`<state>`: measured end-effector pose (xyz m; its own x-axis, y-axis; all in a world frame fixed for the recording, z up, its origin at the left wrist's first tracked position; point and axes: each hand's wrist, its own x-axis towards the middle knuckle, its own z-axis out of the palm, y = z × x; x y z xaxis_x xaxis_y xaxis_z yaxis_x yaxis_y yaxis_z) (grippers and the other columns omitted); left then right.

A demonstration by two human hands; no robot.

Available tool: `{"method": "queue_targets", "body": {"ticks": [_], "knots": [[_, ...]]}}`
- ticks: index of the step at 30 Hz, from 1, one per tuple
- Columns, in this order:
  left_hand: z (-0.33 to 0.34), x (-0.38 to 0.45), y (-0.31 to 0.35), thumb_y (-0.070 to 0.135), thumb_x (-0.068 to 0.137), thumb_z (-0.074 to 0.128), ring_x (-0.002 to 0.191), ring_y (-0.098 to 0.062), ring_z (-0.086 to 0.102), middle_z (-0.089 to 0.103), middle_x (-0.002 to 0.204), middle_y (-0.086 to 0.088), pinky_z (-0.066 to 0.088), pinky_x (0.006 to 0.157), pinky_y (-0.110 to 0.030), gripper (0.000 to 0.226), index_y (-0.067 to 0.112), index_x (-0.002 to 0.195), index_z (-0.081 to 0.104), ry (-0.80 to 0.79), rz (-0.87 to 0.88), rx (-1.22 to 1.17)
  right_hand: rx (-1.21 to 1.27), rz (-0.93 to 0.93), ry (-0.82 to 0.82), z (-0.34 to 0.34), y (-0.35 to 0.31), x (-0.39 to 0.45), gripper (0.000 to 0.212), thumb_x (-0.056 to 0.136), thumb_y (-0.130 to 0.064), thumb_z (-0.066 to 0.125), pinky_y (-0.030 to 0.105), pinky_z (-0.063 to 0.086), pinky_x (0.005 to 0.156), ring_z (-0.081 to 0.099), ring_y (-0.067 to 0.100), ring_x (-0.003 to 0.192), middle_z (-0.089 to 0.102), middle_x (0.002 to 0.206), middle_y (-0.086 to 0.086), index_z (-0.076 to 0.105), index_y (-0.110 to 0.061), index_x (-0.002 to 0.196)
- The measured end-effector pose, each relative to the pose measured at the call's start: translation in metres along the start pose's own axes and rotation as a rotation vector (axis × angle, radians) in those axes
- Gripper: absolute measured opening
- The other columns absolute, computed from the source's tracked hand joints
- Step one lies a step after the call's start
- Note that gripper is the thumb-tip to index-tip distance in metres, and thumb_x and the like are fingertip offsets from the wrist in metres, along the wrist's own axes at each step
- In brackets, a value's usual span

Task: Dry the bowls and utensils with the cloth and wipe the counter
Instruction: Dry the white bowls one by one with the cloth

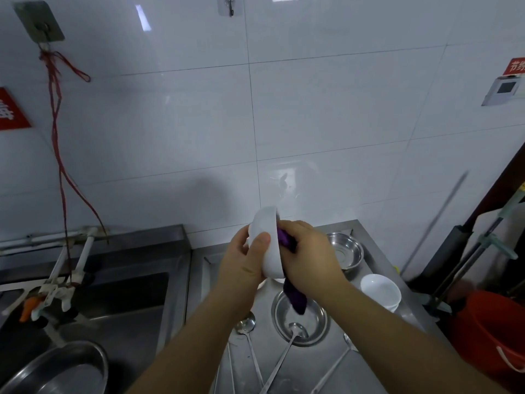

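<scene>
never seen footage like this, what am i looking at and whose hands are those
There is no machine here: a camera worn on a person's head looks down at their own two hands. The left hand holds a white bowl tilted on its side above a steel counter. The right hand presses a purple cloth into it, drying it. On the counter lie two steel bowls, white bowls and long spoons. A sink sits to the left.

Steel worktop (366,362) carries 2 steel bowls (345,251), a white bowl stack (380,291) near its right edge, 3 ladles (246,325) toward the front.
</scene>
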<state>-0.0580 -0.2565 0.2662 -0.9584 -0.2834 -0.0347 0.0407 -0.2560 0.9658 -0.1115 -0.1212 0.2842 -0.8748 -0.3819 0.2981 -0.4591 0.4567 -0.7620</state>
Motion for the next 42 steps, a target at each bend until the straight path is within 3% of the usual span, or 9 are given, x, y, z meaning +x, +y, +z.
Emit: {"method": "queue_targets", "body": {"ticks": [5, 9, 15, 18, 21, 25, 31, 36, 42], "knots": [[-0.003, 0.000, -0.001, 0.064, 0.077, 0.073, 0.107, -0.031, 0.075, 0.075, 0.119, -0.010, 0.064, 0.082, -0.041, 0.078, 0.019, 0.139, 0.060, -0.069, 0.086, 0.100, 0.274, 0.324, -0.257, -0.019, -0.004, 0.007, 0.023, 0.091, -0.025, 0.067, 0.056, 0.061, 0.083, 0.072, 0.038, 0.081, 0.076, 0.095, 0.021, 0.075, -0.006, 0.101], [-0.004, -0.004, -0.004, 0.073, 0.077, 0.079, 0.102, -0.031, 0.076, 0.075, 0.118, -0.016, 0.063, 0.079, -0.035, 0.090, 0.013, 0.140, 0.059, -0.131, 0.057, -0.009, 0.645, 0.502, -0.391, -0.037, -0.008, 0.002, 0.035, 0.071, -0.032, 0.073, 0.034, 0.054, 0.064, 0.065, 0.024, 0.070, 0.073, 0.082, 0.018, 0.077, -0.005, 0.093], [0.006, -0.006, -0.004, 0.076, 0.079, 0.075, 0.108, -0.033, 0.076, 0.076, 0.120, -0.021, 0.064, 0.081, -0.039, 0.075, 0.020, 0.128, 0.075, -0.199, -0.007, -0.227, 0.722, 0.272, -0.086, -0.018, -0.019, 0.000, 0.019, 0.075, -0.030, 0.074, 0.027, 0.058, 0.069, 0.071, 0.014, 0.074, 0.077, 0.082, 0.001, 0.079, -0.017, 0.089], [0.013, -0.005, 0.000, 0.076, 0.077, 0.076, 0.118, -0.033, 0.073, 0.075, 0.127, -0.019, 0.063, 0.087, -0.039, 0.071, 0.025, 0.127, 0.076, -0.164, -0.011, -0.255, 0.529, 0.046, 0.163, -0.008, -0.020, 0.004, 0.023, 0.088, -0.014, 0.071, 0.017, 0.055, 0.076, 0.072, 0.004, 0.086, 0.077, 0.093, -0.013, 0.077, -0.033, 0.098], [0.015, -0.006, 0.004, 0.074, 0.074, 0.081, 0.122, -0.037, 0.070, 0.070, 0.135, -0.023, 0.063, 0.087, -0.043, 0.084, 0.019, 0.136, 0.069, -0.131, -0.032, -0.287, 0.066, -0.216, 0.279, -0.015, -0.014, 0.018, 0.029, 0.090, -0.006, 0.071, 0.013, 0.047, 0.084, 0.062, 0.003, 0.097, 0.069, 0.109, -0.007, 0.072, -0.025, 0.111], [0.011, -0.006, 0.009, 0.070, 0.078, 0.080, 0.124, -0.039, 0.068, 0.069, 0.135, -0.023, 0.063, 0.087, -0.046, 0.082, 0.016, 0.138, 0.067, -0.107, 0.029, -0.311, -0.333, -0.435, 0.308, -0.013, -0.016, 0.023, 0.040, 0.081, 0.007, 0.073, 0.025, 0.043, 0.087, 0.058, 0.029, 0.104, 0.067, 0.112, 0.011, 0.075, -0.009, 0.118], [-0.003, -0.005, 0.015, 0.068, 0.081, 0.076, 0.123, -0.046, 0.066, 0.066, 0.133, -0.031, 0.062, 0.095, -0.053, 0.092, 0.005, 0.144, 0.055, -0.060, 0.063, -0.232, -0.444, -0.195, 0.032, -0.013, -0.032, 0.011, 0.033, 0.090, -0.018, 0.066, 0.041, 0.047, 0.095, 0.050, 0.031, 0.110, 0.060, 0.121, 0.008, 0.075, -0.021, 0.121], [-0.014, -0.006, 0.010, 0.055, 0.096, 0.053, 0.112, -0.041, 0.072, 0.073, 0.122, -0.028, 0.065, 0.084, -0.044, 0.055, 0.012, 0.123, 0.074, -0.068, 0.000, -0.215, -0.224, -0.045, -0.370, -0.026, -0.030, 0.005, 0.059, 0.087, -0.037, 0.053, 0.021, 0.041, 0.081, 0.050, 0.014, 0.109, 0.051, 0.125, -0.008, 0.045, -0.040, 0.146], [-0.023, -0.007, 0.004, 0.083, 0.056, 0.085, 0.121, -0.045, 0.069, 0.068, 0.131, -0.031, 0.060, 0.097, -0.057, 0.120, 0.006, 0.143, 0.057, -0.068, -0.105, -0.206, -0.278, -0.227, -0.564, -0.039, -0.007, 0.002, 0.078, 0.089, -0.032, 0.076, 0.016, 0.045, 0.089, 0.054, 0.002, 0.114, 0.050, 0.139, -0.018, 0.036, -0.049, 0.154]]}}
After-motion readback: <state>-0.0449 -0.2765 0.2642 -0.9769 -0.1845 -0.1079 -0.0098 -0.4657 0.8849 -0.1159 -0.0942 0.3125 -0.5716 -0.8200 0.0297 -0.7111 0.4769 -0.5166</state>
